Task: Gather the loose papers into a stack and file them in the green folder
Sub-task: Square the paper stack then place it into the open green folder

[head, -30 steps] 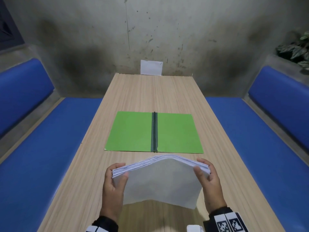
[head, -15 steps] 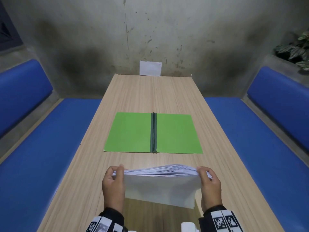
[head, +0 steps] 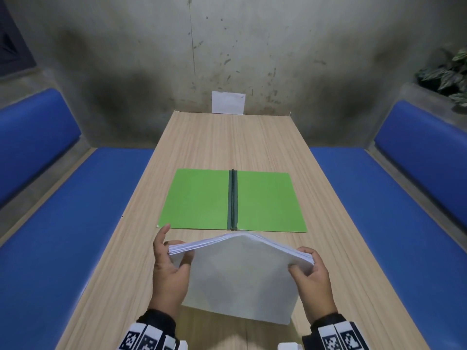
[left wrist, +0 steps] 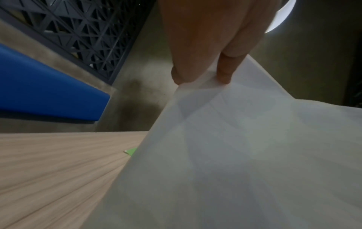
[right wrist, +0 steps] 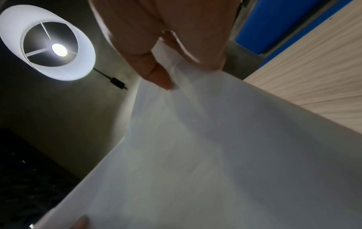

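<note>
A long wooden table runs toward a stained grey wall, with blue benches on either side. At its near end the left hand grips the left edge of the paper stack, thumb on the near face and fingers behind — the index finger stands up free of the sheets. The right hand pinches the right edge the same way, thumb in front, fingers wrapped behind. The stack stands on its long edge on the table and bows upward in the middle between the two hands. Just beyond it the green folder lies open and flat, dark spine in the centre, nothing on either leaf. The gathering looks done; this seems to be the squaring-up of the edges. Next, the stack must be levelled and laid onto one leaf — then the cover closed.
</note>
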Available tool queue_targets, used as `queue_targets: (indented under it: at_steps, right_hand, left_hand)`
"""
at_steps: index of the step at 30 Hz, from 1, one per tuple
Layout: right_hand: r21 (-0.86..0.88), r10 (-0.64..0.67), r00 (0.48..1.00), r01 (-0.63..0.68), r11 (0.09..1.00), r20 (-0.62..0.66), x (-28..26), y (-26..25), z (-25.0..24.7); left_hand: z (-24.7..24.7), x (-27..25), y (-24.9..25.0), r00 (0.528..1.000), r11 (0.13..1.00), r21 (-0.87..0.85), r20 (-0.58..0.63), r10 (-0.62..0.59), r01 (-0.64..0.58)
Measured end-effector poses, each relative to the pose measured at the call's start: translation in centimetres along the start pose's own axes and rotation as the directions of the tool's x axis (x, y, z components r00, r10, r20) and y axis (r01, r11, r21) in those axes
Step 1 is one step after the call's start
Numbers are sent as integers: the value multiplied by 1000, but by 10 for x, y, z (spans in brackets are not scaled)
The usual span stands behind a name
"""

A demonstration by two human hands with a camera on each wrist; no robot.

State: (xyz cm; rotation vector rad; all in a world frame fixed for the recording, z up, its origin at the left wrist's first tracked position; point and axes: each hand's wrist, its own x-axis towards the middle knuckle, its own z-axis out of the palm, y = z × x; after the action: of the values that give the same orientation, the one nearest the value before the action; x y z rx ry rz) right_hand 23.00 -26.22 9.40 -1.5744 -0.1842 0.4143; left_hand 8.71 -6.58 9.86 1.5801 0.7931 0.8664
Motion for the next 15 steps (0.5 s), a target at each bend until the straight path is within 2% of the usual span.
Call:
queue_targets:
  at_steps: [5, 7, 12, 15]
  right_hand:
    - [60, -212, 977, 211, 976, 10, -8, -18, 0]
    - [49, -258, 966, 257, 965, 13, -12, -19, 2]
    - [-36, -91, 995, 92, 995, 27, -13, 22, 8]
    - [-11, 28, 1000, -28, 1000, 9, -8, 38, 8]
  left_hand:
    - [-3, -2, 10, 991, 986, -127, -92, 97, -109]
    - [-3, -9, 5, 991, 986, -129, -100, 88, -101]
    - [0, -24, -21, 998, 999, -26, -43, -43, 42]
    - [-1, -22, -25, 996, 996, 11, -33, -89, 89]
